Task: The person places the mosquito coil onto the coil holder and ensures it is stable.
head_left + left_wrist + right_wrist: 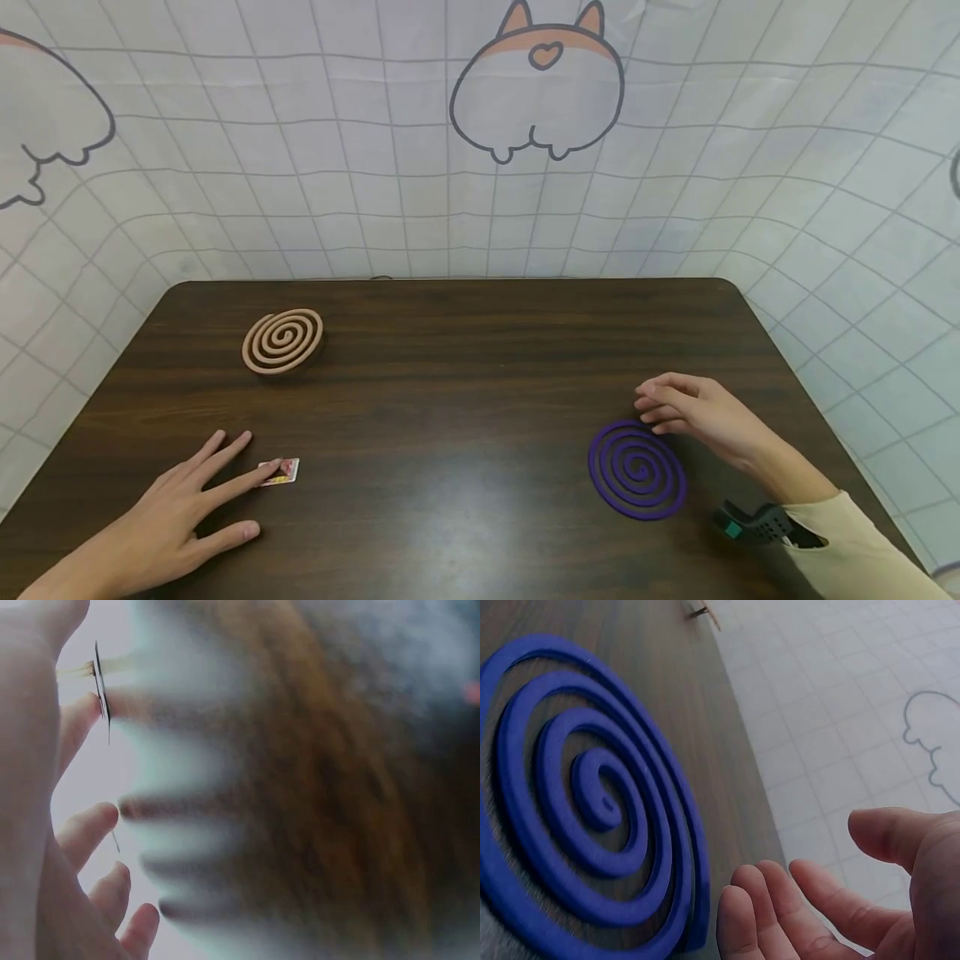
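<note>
My left hand is spread low over the table at the left. Its index fingertip touches a small printed card with red and yellow on it, partly covered by the finger; in the left wrist view the card shows only as a thin dark edge. A flat purple mosquito coil lies on the table at the right. Just beyond its upper right edge hovers my right hand, fingers loosely bent and holding nothing. In the right wrist view its fingertips are beside the coil, apart from it.
A tan mosquito coil sits tilted and raised at the back left of the dark wooden table; what supports it is mostly hidden. A white grid-patterned curtain hangs behind the table's far edge. My right wrist wears a black strap.
</note>
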`<state>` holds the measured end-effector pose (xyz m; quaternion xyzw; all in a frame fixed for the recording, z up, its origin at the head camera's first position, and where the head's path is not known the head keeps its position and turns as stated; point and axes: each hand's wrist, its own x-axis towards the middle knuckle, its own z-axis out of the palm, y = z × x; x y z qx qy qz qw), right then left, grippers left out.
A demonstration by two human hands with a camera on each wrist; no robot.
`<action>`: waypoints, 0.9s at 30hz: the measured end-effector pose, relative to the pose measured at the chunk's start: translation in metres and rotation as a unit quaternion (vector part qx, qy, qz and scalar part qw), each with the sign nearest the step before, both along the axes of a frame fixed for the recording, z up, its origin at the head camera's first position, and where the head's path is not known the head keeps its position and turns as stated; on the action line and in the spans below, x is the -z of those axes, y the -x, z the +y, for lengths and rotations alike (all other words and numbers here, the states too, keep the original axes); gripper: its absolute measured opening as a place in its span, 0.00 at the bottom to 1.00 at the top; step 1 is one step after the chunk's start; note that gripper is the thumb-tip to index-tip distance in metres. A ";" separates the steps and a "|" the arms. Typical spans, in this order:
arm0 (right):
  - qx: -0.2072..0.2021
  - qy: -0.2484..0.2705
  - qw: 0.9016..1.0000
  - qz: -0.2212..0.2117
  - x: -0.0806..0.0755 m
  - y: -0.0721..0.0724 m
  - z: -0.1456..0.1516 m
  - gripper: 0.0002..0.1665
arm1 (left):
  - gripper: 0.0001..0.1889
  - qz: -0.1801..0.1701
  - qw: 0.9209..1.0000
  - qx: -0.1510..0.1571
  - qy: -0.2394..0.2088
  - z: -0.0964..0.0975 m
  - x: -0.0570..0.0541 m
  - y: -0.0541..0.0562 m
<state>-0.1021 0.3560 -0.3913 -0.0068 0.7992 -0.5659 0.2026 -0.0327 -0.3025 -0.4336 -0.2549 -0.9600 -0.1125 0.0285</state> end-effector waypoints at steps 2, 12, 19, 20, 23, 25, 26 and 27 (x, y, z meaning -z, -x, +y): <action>0.001 -0.009 1.000 0.001 0.001 -0.002 0.002 0.32 | 0.41 0.000 1.000 0.002 0.001 0.000 0.000 0.001; 0.012 -0.064 0.997 0.029 0.008 -0.012 0.008 0.30 | 0.41 -0.011 1.000 0.007 -0.010 0.000 0.002 0.004; 0.013 -0.125 0.991 0.042 0.008 -0.018 0.010 0.28 | 0.41 -0.006 1.000 0.012 -0.017 0.002 0.002 0.006; 0.012 -0.129 0.991 0.042 0.008 -0.019 0.010 0.28 | 0.41 -0.006 1.000 0.012 -0.015 0.002 0.002 0.006; 0.009 -0.136 0.990 0.042 0.008 -0.021 0.010 0.28 | 0.41 -0.007 1.000 0.012 -0.008 0.003 0.001 0.007; 0.007 -0.141 0.989 0.045 0.008 -0.022 0.011 0.28 | 0.41 -0.008 1.000 0.014 -0.005 0.003 0.001 0.008; 0.006 -0.143 0.989 0.047 0.008 -0.023 0.011 0.27 | 0.41 -0.006 1.000 0.016 -0.005 0.004 0.001 0.008; 0.006 -0.144 0.988 0.049 0.009 -0.024 0.012 0.27 | 0.41 -0.007 1.000 0.018 -0.006 0.004 0.002 0.009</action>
